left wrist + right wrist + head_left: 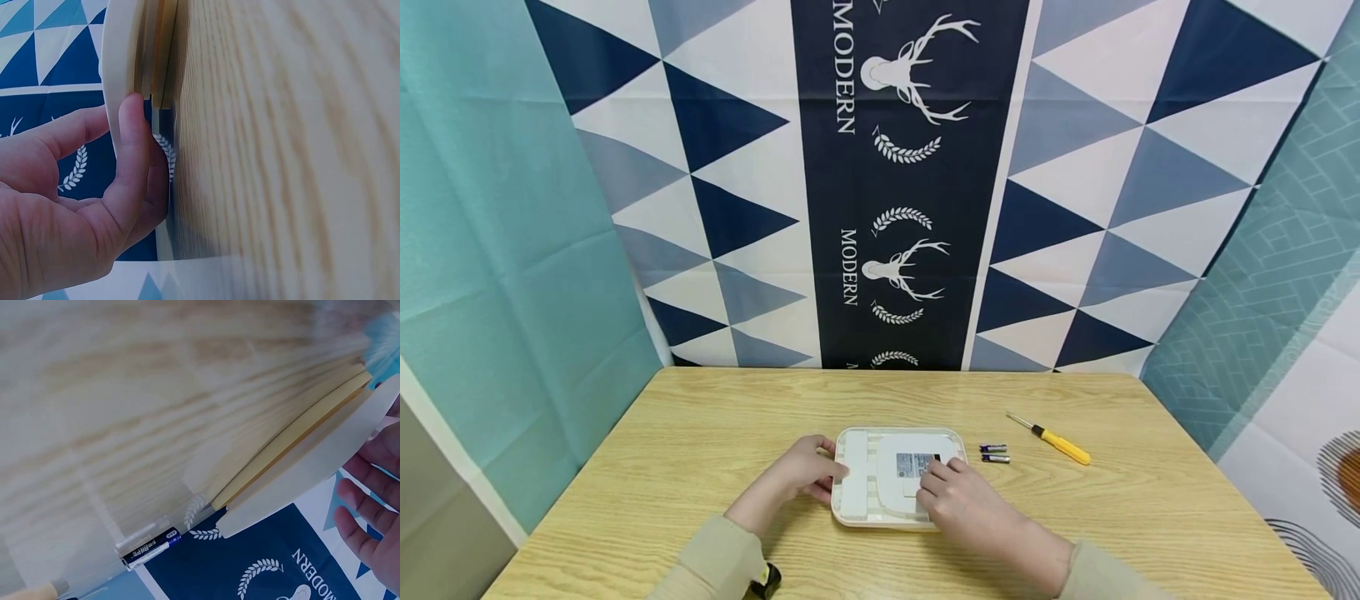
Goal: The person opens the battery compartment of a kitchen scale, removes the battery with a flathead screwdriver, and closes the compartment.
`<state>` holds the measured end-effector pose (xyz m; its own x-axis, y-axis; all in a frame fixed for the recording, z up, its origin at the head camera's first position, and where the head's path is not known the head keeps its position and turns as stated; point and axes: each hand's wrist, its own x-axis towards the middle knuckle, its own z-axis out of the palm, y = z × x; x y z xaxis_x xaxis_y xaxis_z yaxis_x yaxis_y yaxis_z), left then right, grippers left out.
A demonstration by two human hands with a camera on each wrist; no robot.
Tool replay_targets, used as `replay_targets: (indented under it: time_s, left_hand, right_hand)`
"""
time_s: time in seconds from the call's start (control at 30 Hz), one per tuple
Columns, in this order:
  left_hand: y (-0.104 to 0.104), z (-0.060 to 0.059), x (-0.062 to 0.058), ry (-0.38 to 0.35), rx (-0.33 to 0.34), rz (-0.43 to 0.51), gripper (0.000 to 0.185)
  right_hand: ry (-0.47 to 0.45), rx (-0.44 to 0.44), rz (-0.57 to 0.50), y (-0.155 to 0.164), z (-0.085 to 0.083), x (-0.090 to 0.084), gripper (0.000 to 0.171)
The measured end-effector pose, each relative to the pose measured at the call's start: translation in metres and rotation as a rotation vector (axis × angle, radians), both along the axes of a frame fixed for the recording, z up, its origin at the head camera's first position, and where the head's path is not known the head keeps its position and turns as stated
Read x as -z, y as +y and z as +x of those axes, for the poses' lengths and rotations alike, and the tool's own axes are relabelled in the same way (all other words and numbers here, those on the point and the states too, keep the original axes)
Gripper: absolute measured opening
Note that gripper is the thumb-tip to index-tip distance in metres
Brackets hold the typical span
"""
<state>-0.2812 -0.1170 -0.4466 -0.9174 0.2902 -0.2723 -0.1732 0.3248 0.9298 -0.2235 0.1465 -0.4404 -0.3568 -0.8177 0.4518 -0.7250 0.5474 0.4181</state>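
A white device (pixel 853 475) with rounded corners lies on the table, its back with a grey label (pixel 910 463) facing up. At its left edge my left hand (pixel 808 468) grips it, thumb on top and fingers under the rim; the left wrist view shows this hand (pixel 94 187) at the raised edge. My right hand (pixel 958 500) is over the device's right part, fingertips bent at a small white cover (pixel 912 487) below the label and pinching it. In the right wrist view, the outer fingers of this hand (pixel 375 500) hang loosely beside the device (pixel 300 462); its thumb is hidden.
Two small batteries (pixel 996 458) lie just right of the device. Beyond them rests a screwdriver (pixel 1062 445) with a yellow handle. The wooden table (pixel 737 408) meets a patterned cloth (pixel 895 192) at the back. A black and yellow item (pixel 767 579) is at the left sleeve.
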Motion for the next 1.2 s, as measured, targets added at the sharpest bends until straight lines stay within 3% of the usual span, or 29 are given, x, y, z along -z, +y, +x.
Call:
replay_targets:
  time_s: [0.53, 0.83, 1.0, 1.2]
  left_hand:
    - [-0.002, 0.0, -0.002, 0.004, 0.006, -0.002, 0.044]
    - [-0.002, 0.003, -0.004, 0.065, 0.003, -0.058, 0.046]
    - [-0.007, 0.004, -0.009, 0.187, 0.034, -0.138, 0.044]
    - [-0.011, 0.008, -0.016, 0.411, 0.122, -0.231, 0.037]
  right_hand:
    - [-0.126, 0.023, -0.026, 0.005, 0.004, 0.003, 0.011]
    - [-0.119, -0.024, -0.03, 0.014, 0.0, 0.004, 0.023]
    - [-0.156, 0.008, -0.011, 0.022, -0.001, 0.002, 0.026]
    - [-0.169, 0.058, 0.029, 0.033, -0.005, -0.003, 0.042]
